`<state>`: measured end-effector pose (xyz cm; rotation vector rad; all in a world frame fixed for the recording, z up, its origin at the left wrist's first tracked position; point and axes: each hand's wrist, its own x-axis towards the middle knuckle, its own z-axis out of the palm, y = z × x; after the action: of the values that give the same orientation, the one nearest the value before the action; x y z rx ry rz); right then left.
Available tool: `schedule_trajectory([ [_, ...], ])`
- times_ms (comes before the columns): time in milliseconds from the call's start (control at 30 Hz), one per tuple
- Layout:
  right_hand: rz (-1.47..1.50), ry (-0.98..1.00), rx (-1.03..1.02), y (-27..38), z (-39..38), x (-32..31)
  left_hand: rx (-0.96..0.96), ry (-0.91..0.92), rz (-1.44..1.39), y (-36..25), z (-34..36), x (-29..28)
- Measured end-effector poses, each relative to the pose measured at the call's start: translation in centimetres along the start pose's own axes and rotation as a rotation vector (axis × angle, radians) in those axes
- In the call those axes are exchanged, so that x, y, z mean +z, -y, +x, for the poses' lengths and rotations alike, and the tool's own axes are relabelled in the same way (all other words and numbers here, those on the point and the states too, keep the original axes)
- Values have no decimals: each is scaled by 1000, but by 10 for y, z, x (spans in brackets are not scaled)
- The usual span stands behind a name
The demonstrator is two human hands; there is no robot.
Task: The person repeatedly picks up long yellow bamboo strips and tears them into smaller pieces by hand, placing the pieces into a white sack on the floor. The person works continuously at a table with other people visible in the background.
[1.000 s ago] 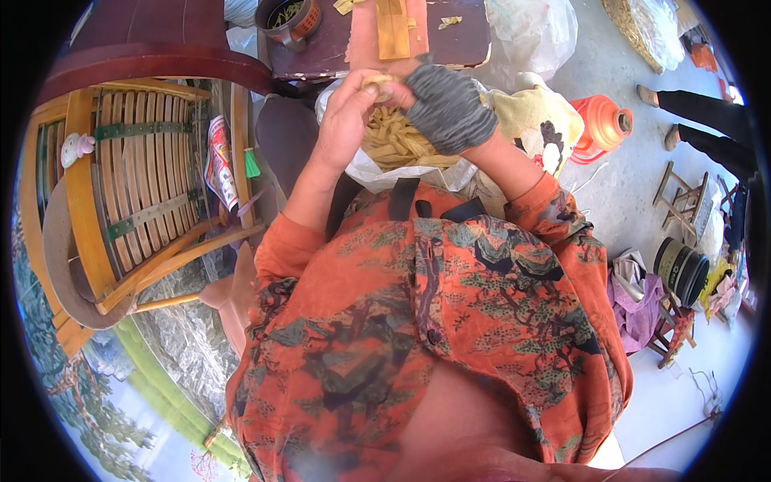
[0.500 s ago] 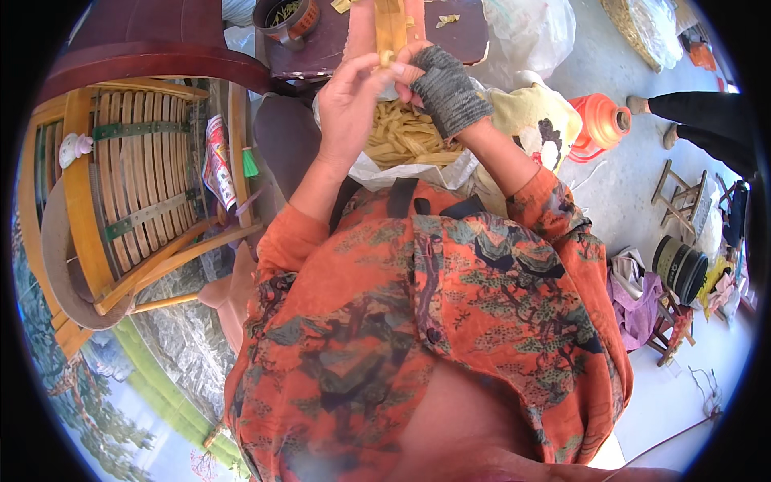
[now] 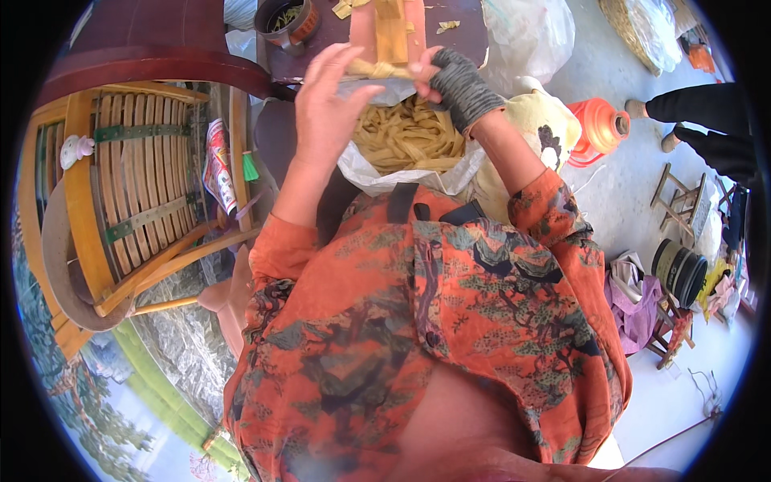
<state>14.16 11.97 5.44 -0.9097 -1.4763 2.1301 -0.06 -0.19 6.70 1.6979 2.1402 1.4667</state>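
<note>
Head view: left hand (image 3: 328, 98) has thumb and fingers spread apart, palm side toward the right hand (image 3: 440, 76). Right hand, in a grey fingerless glove (image 3: 467, 90), pinches the right end of a pale yellow strip (image 3: 377, 70). Strip runs from right fingertips across to the gap of the left hand; can't tell if it touches there. Below both hands: white bag (image 3: 377, 178) full of more strips (image 3: 409, 136). Just beyond the fingers: wood block (image 3: 391, 36) on a pink sheet (image 3: 363, 30), dark table (image 3: 459, 14) under it. Mug (image 3: 299, 34) beyond left hand, toward its left. Right of right hand: yellow cloth (image 3: 522, 120), then orange jug (image 3: 596, 128).
</note>
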Motion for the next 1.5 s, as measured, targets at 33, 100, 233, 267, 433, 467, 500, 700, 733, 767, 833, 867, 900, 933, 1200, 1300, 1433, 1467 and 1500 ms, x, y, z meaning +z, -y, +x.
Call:
schedule_trajectory([
  [33, -38, 57, 52, -1, -1, 1, 29, 45, 43, -4, -1, 3],
  [100, -125, 101, 51, -8, -9, 14, 40, 200, 122, -13, -4, 6],
  [233, -176, 183, 157, -22, -14, 16, 3, 448, 358, -7, -12, 1],
  [267, -189, 189, 215, -22, -15, 15, 23, 408, 358, -1, -15, 1],
  [433, -338, 246, 93, -18, -20, 21, 253, 222, 380, 23, -11, -2],
  [467, -416, 210, -108, -20, -22, 26, 323, 188, 385, 29, -9, -2],
  [500, -491, 173, -310, -24, -23, 33, 379, 137, 393, 40, -7, 1],
  [700, -384, 7, -232, -6, -24, 36, 69, -32, 78, 56, 4, 23],
  [733, -439, -56, -253, 1, -23, 32, -42, -119, -106, 52, 6, 27],
  [767, -495, -120, -275, 8, -19, 27, -372, -62, -542, 49, 4, 25],
  [833, -500, -137, -284, 1, -5, 17, -619, 74, -816, 32, 2, 23],
  [867, -533, -108, -326, -1, -6, 22, -744, 141, -949, 23, 0, 24],
  [900, -566, -78, -368, -3, -9, 29, -802, 178, -994, 19, -5, 30],
  [933, -596, -43, -405, -6, -10, 34, -734, 193, -1081, 6, -4, 32],
  [1200, -749, 18, -496, -22, -29, 14, -719, 33, -1098, 40, -10, 37],
  [1300, -524, -16, -159, 21, -32, 16, -742, 85, -865, 12, -2, 37],
  [1433, -656, -45, -657, 17, -26, 16, -672, 426, -772, -11, 2, 31],
  [1467, -795, -51, -910, 16, -25, 16, -556, 424, -590, -10, -4, 33],
  [1500, -1078, -123, -985, 17, -22, 16, -439, 418, -408, -5, -12, 37],
])
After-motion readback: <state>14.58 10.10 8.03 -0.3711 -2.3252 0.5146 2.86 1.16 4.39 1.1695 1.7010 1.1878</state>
